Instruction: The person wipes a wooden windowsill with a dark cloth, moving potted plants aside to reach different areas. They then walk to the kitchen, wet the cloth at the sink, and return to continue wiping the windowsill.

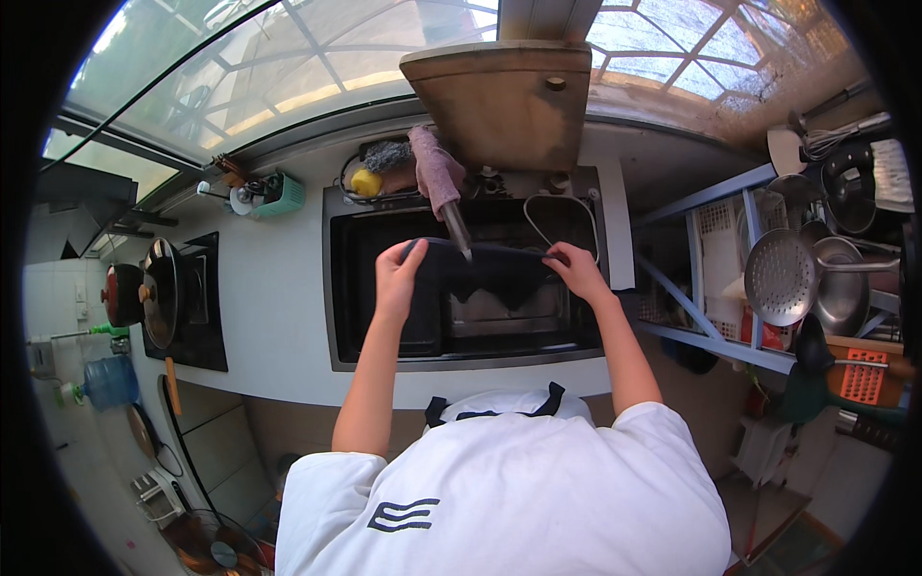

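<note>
My left hand (397, 277) pinches one end of a dark cloth-like piece (493, 268) over the black sink (344, 288). At its other end, the fingers of my right hand (576, 268) grip the upper edge. The piece is stretched between both hands, and its lower outline looks jagged; its exact kind is too dark to tell. Just behind its upper edge comes down the metal spout of the faucet (455, 225), with a pink towel (434, 169) draped over it. A metal insert (508, 317) shows below in the basin.
A wooden cutting board (504, 101) leans at the window behind the sink. To the left, a green basket (279, 198) stands on the white counter (277, 302), near a stove with a lidded pan (162, 291). Right, a blue rack (691, 338) adjoins a hanging skimmer (781, 277).
</note>
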{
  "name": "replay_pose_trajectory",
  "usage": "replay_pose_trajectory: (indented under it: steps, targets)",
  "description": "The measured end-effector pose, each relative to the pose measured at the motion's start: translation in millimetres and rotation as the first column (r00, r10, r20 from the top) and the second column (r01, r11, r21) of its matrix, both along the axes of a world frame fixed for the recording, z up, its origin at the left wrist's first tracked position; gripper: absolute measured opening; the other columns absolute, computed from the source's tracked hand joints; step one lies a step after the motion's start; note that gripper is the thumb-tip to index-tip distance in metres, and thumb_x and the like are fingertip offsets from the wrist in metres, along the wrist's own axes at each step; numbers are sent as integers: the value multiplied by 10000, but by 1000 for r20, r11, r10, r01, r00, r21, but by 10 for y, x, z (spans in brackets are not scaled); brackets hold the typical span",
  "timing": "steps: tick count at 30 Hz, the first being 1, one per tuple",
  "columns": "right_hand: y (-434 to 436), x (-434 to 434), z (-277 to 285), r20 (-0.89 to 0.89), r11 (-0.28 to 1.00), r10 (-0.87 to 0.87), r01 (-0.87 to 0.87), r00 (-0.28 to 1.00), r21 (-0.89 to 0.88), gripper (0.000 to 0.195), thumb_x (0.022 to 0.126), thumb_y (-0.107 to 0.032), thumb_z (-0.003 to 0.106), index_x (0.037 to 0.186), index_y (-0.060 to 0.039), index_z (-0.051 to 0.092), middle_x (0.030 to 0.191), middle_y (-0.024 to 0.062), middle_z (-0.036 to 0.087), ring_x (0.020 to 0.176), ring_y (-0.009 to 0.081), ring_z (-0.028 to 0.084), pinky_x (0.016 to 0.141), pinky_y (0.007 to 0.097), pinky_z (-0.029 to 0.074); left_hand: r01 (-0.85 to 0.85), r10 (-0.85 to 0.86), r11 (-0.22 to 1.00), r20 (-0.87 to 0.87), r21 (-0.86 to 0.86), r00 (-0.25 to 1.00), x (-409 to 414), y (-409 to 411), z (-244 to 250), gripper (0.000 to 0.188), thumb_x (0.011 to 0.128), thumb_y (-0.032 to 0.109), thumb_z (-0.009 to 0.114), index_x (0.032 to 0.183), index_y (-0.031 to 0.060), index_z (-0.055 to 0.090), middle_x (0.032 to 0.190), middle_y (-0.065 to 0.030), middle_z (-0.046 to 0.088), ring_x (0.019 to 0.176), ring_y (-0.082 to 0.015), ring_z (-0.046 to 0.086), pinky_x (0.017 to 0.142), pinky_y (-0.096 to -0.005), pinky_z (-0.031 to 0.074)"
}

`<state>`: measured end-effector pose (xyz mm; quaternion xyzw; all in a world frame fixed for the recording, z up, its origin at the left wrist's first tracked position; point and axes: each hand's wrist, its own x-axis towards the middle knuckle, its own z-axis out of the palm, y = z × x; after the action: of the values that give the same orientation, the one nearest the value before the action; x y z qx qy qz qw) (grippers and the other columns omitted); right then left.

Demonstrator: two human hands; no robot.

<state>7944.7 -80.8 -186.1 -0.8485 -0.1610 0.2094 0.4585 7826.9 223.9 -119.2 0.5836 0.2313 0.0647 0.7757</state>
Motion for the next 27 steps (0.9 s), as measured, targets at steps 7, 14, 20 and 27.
replay_pose_trajectory:
  steps: [7, 14, 20, 27]
  targets:
    - [521, -5, -93, 11, 989, 135, -135, 991, 58, 199, 882, -196, 681, 874, 0, 647, 717, 109, 607, 641, 205, 556, 622, 321, 434, -102, 102, 995, -3, -11, 995, -434, 547, 136, 220, 965, 192, 609, 971, -18, 673, 889, -47, 696, 779, -93, 644, 713, -230, 506]
    - [955, 164, -143, -391, 899, 355, -194, 849, 393, 315, 879, -63, 669, 1180, -37, 579, 786, 2, 615, 725, 62, 550, 666, 236, 441, -292, 292, 956, 19, -8, 956, -863, 1230, 97, 247, 973, 255, 599, 947, 15, 654, 886, -49, 692, 798, -134, 663, 738, -272, 530]
    - [839, 196, 67, -365, 891, 348, -184, 863, 416, 348, 892, -76, 651, 1226, -43, 554, 858, 25, 638, 823, 71, 586, 725, 231, 456, -248, 254, 964, -48, 99, 966, -952, 1414, 124, 200, 948, 193, 636, 955, -4, 668, 893, -55, 694, 786, -126, 655, 727, -263, 528]
    - [51, 172, 338, -328, 944, 1, 107, 945, 311, 308, 902, -68, 628, 1199, -54, 548, 727, -31, 560, 687, 39, 491, 631, 216, 387, -49, 71, 987, -144, 153, 987, -480, 843, -10, 166, 878, 136, 707, 949, -13, 702, 806, -17, 688, 704, -65, 617, 616, -192, 462]
